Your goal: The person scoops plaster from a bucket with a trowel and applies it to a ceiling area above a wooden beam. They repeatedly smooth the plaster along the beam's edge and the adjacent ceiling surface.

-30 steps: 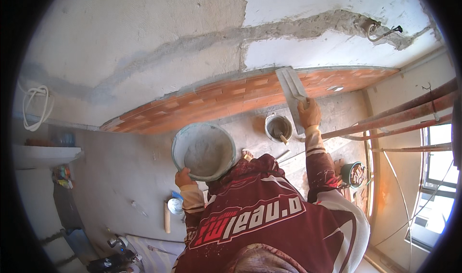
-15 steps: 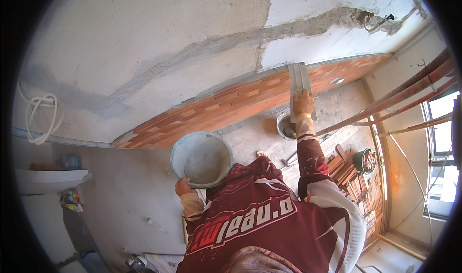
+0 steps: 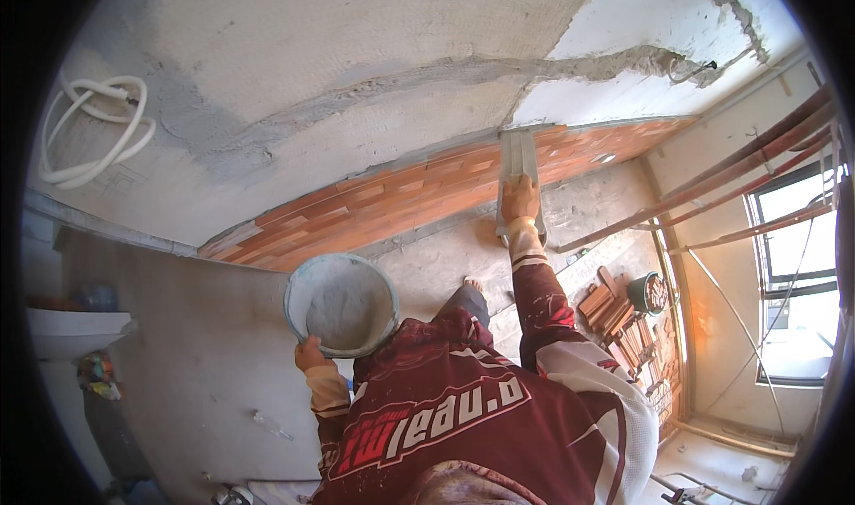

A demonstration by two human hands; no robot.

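My right hand (image 3: 519, 200) is closed around a long, flat grey plastering trowel (image 3: 517, 153). Its far end lies at the top edge of the orange brick strip (image 3: 383, 198), where the plastered wall (image 3: 392, 42) begins; whether it presses on the wall I cannot tell. At my body's left side, my left hand (image 3: 310, 354) grips the rim of a round basin (image 3: 389, 287). Wet grey mortar (image 3: 346, 311) lies inside that basin, which is tilted so its opening shows. My trowel and hand cover much of the floor beyond them.
Reddish poles (image 3: 757, 158) slant across the right, near a window (image 3: 797, 264). Below them lie stacked brick strips (image 3: 614, 313) and a dark green bucket (image 3: 648, 293). White looped conduit (image 3: 98, 131) hangs from the wall at left. A bare foot (image 3: 473, 283) stands on the floor.
The trowel in my right hand has shifted left along the top of the brick strip. The whole view has turned a little. My left hand still holds the basin.
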